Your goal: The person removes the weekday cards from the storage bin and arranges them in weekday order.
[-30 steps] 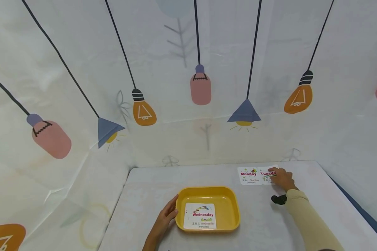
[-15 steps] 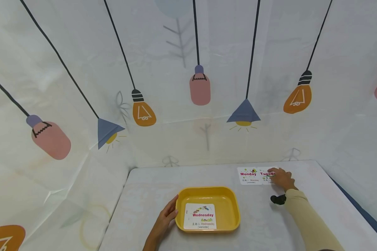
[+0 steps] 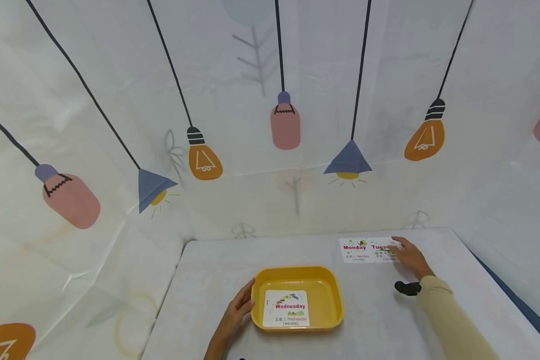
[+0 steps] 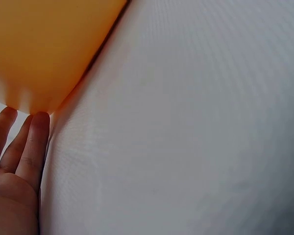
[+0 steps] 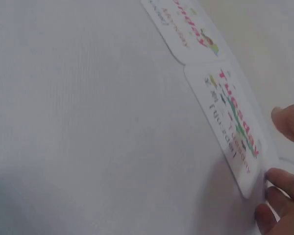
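Note:
In the head view my left hand [image 3: 234, 312] rests against the left side of a yellow tray [image 3: 330, 312]. Straight fingers [image 4: 34, 147] touch its outer wall in the left wrist view. A white Wednesday card [image 3: 287, 308] lies inside the tray, toward its left. At the table's far right, the Monday card [image 3: 357, 250] and Tuesday card [image 3: 382, 252] lie edge to edge. My right hand [image 3: 411, 256] is at the Tuesday card's right end, partly covering it in the head view. Its thumb [image 5: 290, 122] stands apart from the fingers, whose tips lie beside the card's short edge.
The tray and cards are on a white-covered table [image 3: 216, 265]. Behind it hangs a pale backdrop [image 3: 252, 200] printed with lamps and bulbs. A dark object [image 3: 407, 288] sits at my right wrist, by the beige sleeve [image 3: 452, 320].
My right hand has shifted slightly right, and its fingers have spread, uncovering more of the Tuesday card. My left hand and the tray keep their places.

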Motion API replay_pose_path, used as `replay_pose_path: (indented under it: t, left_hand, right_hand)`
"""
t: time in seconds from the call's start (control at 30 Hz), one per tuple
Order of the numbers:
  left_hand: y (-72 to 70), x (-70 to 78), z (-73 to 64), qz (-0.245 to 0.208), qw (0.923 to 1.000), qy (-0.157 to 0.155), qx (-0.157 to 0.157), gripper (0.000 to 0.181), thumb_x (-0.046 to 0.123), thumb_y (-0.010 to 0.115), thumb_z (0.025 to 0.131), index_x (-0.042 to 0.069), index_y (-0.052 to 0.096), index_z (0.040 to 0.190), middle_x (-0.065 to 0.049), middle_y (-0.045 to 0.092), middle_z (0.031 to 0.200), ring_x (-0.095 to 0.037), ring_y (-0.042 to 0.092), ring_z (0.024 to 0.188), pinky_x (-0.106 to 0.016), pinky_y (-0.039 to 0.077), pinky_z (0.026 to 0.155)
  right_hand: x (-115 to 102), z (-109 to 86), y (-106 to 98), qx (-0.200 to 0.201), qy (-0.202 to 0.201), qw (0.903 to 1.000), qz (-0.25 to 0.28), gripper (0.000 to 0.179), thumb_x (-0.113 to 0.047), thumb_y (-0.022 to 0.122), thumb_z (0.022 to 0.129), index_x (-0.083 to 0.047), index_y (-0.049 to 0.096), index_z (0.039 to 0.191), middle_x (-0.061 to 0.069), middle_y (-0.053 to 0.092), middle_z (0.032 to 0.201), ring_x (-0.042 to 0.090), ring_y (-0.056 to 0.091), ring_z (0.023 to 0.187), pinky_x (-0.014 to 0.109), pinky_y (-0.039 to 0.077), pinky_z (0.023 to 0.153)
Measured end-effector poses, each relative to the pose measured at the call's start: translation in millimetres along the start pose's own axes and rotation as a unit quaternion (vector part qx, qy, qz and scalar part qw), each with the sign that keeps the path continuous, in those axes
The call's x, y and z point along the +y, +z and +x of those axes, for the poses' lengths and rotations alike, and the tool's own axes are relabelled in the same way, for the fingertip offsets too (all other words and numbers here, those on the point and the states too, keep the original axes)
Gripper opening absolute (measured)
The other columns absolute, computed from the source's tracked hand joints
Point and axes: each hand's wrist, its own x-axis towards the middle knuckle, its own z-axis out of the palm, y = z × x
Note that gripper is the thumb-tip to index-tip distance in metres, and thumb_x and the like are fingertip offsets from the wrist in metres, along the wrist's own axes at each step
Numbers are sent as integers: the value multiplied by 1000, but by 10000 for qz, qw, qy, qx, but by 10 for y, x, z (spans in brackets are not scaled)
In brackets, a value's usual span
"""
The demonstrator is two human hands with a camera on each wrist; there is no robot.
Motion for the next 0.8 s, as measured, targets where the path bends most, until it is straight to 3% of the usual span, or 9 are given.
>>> replay_pose_path:
  t: [0.13,0.37,0.57,0.8]
  left_hand:
    - [-20,21,-1,10,10000,-82,47,60,29,54,103,13,33,157,-15,27,164,-34,36,147,-20,47,104]
    - [-14,31,-23,-155,9998,-154,-29,59,26,53,104,14,32,158,-12,25,165,-37,30,149,-20,46,106]
    - [-12,28,-3,1,9999,-133,95,61,28,55,102,12,33,157,-12,26,164,-38,29,149,-23,43,109]
    - [-18,16,-10,-2,9997,-230,55,62,30,55,102,13,32,157,-10,25,165,-36,29,150,-26,43,110]
  right_hand:
    - [57,-75,-24,330,189,9987,353,77,-52,35,104,-1,16,158,37,12,159,58,17,143,72,21,113]
    - [30,-210,-71,761,6,9970,138,83,-59,33,103,5,21,155,39,19,156,58,22,142,71,28,110]
    - [-218,-330,-59,735,-229,9970,87,88,-62,40,100,4,22,155,38,19,157,58,24,141,72,31,107]
    - [-454,-474,108,337,-720,9968,-28,91,-65,46,97,4,26,153,38,25,155,58,32,138,69,42,102]
